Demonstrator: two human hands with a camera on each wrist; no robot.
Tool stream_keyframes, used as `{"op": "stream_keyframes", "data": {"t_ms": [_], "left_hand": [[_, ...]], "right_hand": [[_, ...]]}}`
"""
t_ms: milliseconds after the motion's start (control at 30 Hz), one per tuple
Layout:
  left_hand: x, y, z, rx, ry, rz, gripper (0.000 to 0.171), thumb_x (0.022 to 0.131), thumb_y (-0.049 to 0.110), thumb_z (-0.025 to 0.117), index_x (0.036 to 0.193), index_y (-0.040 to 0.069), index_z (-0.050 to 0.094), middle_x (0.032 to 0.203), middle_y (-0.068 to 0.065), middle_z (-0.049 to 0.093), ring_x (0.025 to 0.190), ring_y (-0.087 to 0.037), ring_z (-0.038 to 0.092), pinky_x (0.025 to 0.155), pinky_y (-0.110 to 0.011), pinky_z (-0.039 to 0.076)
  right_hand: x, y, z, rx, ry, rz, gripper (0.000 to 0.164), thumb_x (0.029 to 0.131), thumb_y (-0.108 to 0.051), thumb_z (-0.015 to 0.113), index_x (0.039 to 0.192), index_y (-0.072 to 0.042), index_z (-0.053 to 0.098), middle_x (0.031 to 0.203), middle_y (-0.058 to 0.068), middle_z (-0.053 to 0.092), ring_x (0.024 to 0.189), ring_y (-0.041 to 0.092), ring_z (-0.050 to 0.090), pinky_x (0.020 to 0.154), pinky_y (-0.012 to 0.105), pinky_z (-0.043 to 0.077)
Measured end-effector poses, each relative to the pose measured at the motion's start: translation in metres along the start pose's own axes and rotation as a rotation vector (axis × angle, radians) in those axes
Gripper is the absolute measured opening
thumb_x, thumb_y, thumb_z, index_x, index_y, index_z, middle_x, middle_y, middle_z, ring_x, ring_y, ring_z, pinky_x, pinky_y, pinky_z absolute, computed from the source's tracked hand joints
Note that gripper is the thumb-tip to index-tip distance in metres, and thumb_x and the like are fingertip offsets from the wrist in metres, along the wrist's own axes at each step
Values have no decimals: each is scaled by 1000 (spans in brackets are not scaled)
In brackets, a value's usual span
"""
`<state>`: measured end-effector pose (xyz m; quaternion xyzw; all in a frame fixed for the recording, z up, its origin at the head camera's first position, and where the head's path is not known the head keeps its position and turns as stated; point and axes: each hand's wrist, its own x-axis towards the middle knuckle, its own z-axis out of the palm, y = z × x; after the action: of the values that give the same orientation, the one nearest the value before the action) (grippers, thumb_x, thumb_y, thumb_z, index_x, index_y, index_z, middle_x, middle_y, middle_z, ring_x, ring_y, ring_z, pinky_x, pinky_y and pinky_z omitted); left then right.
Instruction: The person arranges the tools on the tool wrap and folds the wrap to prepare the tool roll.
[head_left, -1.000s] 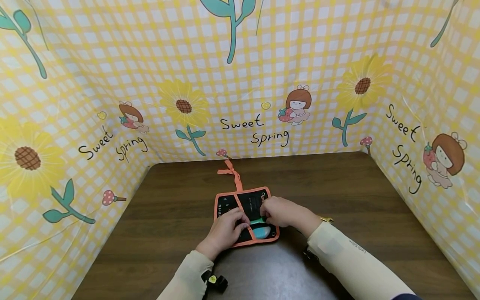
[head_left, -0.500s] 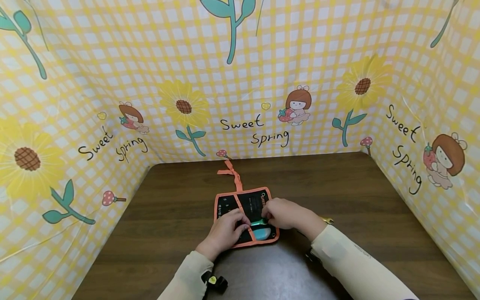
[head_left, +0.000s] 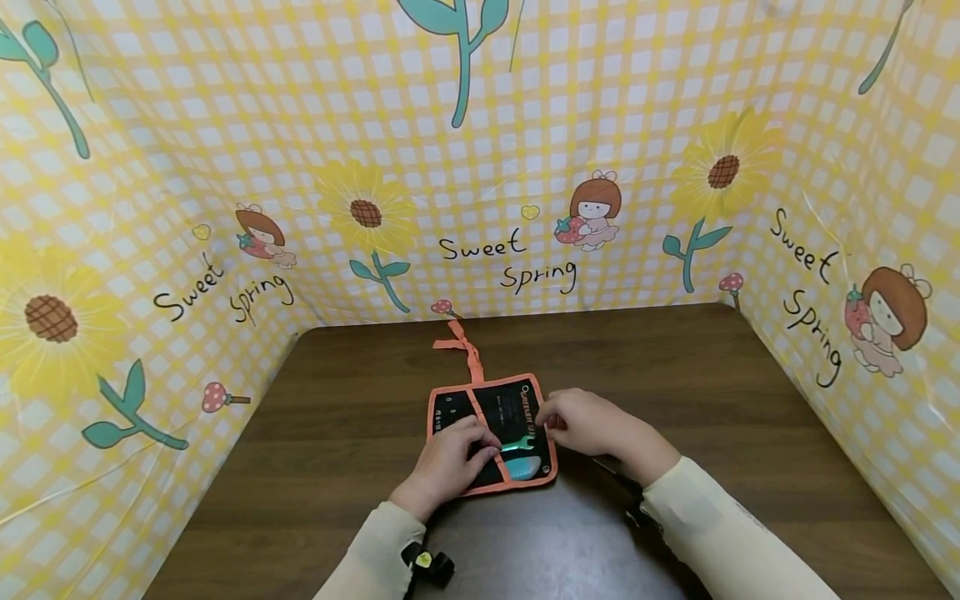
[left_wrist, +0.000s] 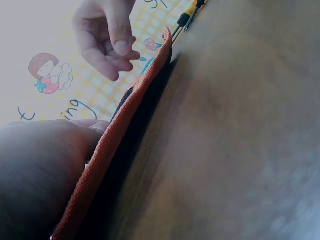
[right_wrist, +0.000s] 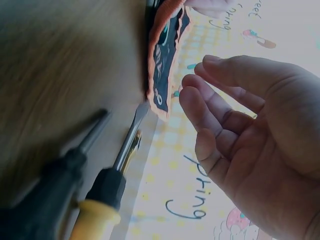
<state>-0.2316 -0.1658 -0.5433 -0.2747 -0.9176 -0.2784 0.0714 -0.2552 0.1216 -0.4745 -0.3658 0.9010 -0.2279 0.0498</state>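
A black tool pouch (head_left: 501,406) with orange edging lies unrolled on the table. From its pocket, a green open-end wrench (head_left: 517,445) sticks out to the right, above a light blue rounded object (head_left: 523,468). My left hand (head_left: 453,457) pinches the pouch at the orange pocket band, beside the wrench; its fingertips are partly hidden in the left wrist view. Just off the pouch's right edge is my right hand (head_left: 588,423), its fingers loosely bent with nothing in them, as the right wrist view (right_wrist: 250,115) also shows.
A yellow-and-black screwdriver (right_wrist: 107,192), a black-handled tool (right_wrist: 55,185) and a gold-coloured metal tool (right_wrist: 134,146) lie near my right wrist. An orange tie strap (head_left: 471,357) stretches from the pouch toward the back. A yellow checked cloth (head_left: 480,183) surrounds the wooden table (head_left: 360,367).
My right hand has drawn away from the green wrench to the right, off the pouch, leaving the wrench's open end in view. The left hand has stayed in place.
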Motion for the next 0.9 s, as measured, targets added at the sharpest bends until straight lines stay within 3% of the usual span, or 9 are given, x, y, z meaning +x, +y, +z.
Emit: {"op": "stream_keyframes", "data": {"t_ms": [233,600,900], "left_hand": [[-1,-4,-5,55,36,-12,11,102,28,72,109,33,78,100,21,60,88,-1,62,73,-30,52],[-1,-6,-6,91,6,-26,22,103,27,70,123,36,77,96,17,58,76,-3,54,64,-28,46],[1,-3,-7,102,-15,-62,8,103,27,71,108,33,72,94,15,55,79,-5,55,69,-32,49]], "right_hand": [[-11,11,-3,48,31,40,15,95,-6,75,109,-9,79,94,-3,64,82,13,63,76,34,54],[-36,28,-10,134,147,81,15,96,-3,72,109,-8,78,96,-7,65,81,6,60,72,29,54],[-61,48,-15,181,237,159,10,97,-5,74,105,-10,78,92,-9,66,79,9,60,70,30,53]]}}
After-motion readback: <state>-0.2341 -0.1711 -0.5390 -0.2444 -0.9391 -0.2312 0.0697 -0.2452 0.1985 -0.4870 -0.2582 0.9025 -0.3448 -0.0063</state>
